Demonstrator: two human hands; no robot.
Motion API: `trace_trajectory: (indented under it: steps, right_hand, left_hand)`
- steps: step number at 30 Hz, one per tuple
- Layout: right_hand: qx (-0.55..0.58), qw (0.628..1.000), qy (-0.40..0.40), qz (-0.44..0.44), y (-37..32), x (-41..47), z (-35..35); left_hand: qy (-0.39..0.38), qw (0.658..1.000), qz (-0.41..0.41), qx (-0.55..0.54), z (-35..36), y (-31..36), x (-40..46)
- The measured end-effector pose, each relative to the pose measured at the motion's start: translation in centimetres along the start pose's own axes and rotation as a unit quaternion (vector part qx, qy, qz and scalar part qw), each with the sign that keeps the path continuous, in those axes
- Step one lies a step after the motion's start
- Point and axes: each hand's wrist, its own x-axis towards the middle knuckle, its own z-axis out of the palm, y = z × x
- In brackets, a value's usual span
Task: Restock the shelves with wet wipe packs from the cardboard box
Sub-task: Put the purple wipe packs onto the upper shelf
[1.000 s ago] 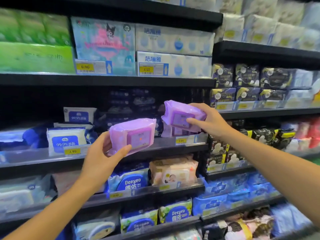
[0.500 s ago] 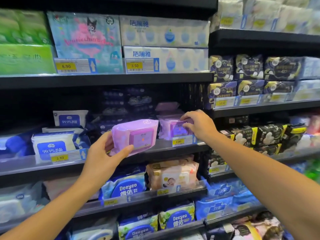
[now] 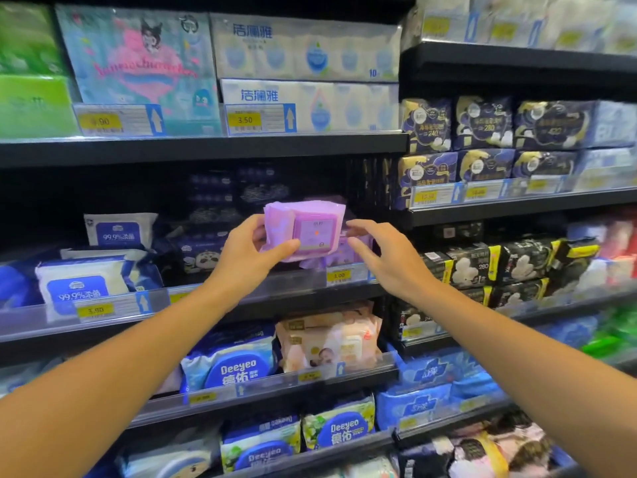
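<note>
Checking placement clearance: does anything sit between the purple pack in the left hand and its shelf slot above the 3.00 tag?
Only purple packs already shelved lie behind the held purple pack; the right hand hovers open beside it.

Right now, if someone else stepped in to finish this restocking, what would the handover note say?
Left hand: grips a purple wipe pack, held up in front of the middle shelf, above the 3.00 price tag.
Right hand: open, fingers spread, holds nothing, just right of that pack.
Done: at least one other purple pack already sits on the shelf behind the tag, partly hidden.
Left: set the held pack on or beside the shelved one, then fetch more. The cardboard box is out of view, so how many remain cannot be told.
</note>
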Motion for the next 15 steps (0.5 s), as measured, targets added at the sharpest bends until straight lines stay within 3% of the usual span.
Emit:
trace_trajectory:
  steps: [3,7,11,15]
  right_hand:
    - [0.138,0.988,-0.053,0.038,-0.7,-1.1,-0.4]
    - [0.173,0.982,-0.034,0.064,-0.1,-1.9,-0.6]
    - [0.126,0.988,0.004,0.093,1.5,-2.4,-0.6]
    - [0.021,0.994,-0.023,0.106,1.8,-2.7,-0.4]
  left_hand:
    - [-0.03,0.999,0.01,0.001,1.8,0.1,1.2]
    - [-0.043,0.999,0.005,0.031,4.0,-0.5,2.4]
    - [-0.011,0.993,-0.009,0.121,5.7,-1.6,2.7]
    - [0.049,0.987,-0.037,0.146,6.9,-2.0,2.4]
